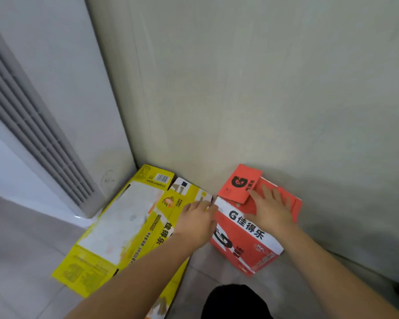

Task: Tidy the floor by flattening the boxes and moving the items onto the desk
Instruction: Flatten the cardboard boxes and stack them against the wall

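A flattened yellow cardboard box lies on the floor in the corner. To its right a red box with a white band and black characters sits against the wall, its flap folded up. My left hand grips the red box's left top edge where it meets the yellow box. My right hand presses flat on the red box's top, fingers spread toward the wall.
A tall white floor-standing air conditioner with grey louvres fills the left. A beige wall rises straight ahead. Grey floor tiles spread left of the boxes. Something dark, perhaps my clothing, is at the bottom edge.
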### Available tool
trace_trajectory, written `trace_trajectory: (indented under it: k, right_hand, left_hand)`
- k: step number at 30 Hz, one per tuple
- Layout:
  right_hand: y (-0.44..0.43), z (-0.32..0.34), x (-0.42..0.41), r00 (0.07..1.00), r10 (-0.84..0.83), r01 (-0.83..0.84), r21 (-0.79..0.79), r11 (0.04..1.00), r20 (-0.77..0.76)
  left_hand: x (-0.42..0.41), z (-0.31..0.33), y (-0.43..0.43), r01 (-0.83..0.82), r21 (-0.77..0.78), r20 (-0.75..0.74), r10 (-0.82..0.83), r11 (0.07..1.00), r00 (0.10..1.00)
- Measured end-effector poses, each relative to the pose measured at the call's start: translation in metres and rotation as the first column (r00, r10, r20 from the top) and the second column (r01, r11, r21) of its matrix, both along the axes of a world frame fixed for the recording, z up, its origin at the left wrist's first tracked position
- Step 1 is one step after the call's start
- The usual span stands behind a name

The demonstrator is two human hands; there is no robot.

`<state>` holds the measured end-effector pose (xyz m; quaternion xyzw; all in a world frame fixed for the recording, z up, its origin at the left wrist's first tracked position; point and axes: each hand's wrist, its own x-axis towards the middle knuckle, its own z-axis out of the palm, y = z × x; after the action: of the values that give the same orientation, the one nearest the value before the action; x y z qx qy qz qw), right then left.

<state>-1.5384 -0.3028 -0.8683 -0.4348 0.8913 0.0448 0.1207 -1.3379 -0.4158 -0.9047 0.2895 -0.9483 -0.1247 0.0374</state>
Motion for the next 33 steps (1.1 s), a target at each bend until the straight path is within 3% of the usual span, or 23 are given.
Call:
trace_trajectory:
  k: [5,9,12,15,17,19,22,25,27,28,29,31,33]
  right_hand:
    - [0.033,-0.013,-0.007,0.986,-0.158,0.161,-0.056,0.985,0.063]
    - [0.061,-0.007,-0.013,0.987,-0.114,0.098,-0.142,0.985,-0.111]
    - [0.084,0.009,-0.023,0.977,-0.114,0.08,-0.186,0.979,-0.18]
    - [0.106,0.025,-0.04,0.968,-0.141,0.118,-0.115,0.986,-0.21]
    - [0.117,0.033,-0.046,0.968,-0.136,0.12,-0.09,0.989,-0.211]
    - [0.123,0.033,-0.05,0.981,-0.132,0.127,-0.044,0.991,-0.145]
    - [0.124,0.019,-0.049,0.999,-0.041,0.041,0.015,0.999,0.022]
    - [0.113,-0.009,-0.044,0.977,0.004,0.021,-0.115,0.993,0.211]
    - [0.102,-0.013,-0.035,0.95,0.028,0.061,-0.274,0.96,0.311]
    - [0.096,-0.006,-0.028,0.936,0.037,0.084,-0.326,0.942,0.349]
    - [0.091,-0.005,-0.026,0.923,0.032,0.115,-0.355,0.928,0.383]
    - [0.084,-0.004,-0.024,0.904,0.034,0.138,-0.366,0.92,0.426]
    - [0.083,-0.01,-0.027,0.883,0.045,0.155,-0.383,0.911,0.467]
  left_hand:
    - [-0.059,0.014,0.008,0.059,0.006,-0.048,-0.058,0.998,0.997]
    - [-0.104,0.013,0.008,0.036,0.044,0.072,-0.039,0.998,0.997]
    - [-0.124,0.017,0.001,-0.018,0.08,0.049,0.014,0.997,0.999]
    - [-0.125,0.027,-0.004,-0.08,0.182,-0.062,0.093,0.98,0.994]
    - [-0.111,0.034,-0.006,-0.182,0.332,-0.222,0.264,0.926,0.939]
    - [-0.092,0.033,-0.008,-0.286,0.559,-0.289,0.506,0.778,0.813]
    - [-0.058,0.008,-0.011,-0.27,0.867,-0.205,0.795,0.418,0.571]
    - [-0.024,-0.014,-0.015,-0.206,0.972,-0.039,0.946,0.111,0.323]
    - [-0.006,-0.023,-0.02,-0.163,0.986,0.015,0.972,0.024,0.233]
    - [0.001,-0.026,-0.024,-0.21,0.976,-0.002,0.971,0.053,0.237]
    - [0.006,-0.024,-0.026,-0.338,0.931,-0.025,0.951,0.134,0.309]
    - [0.013,-0.022,-0.029,-0.578,0.702,-0.046,0.837,0.415,0.545]
    - [0.016,-0.015,-0.026,-0.625,0.423,-0.022,0.697,0.656,0.717]
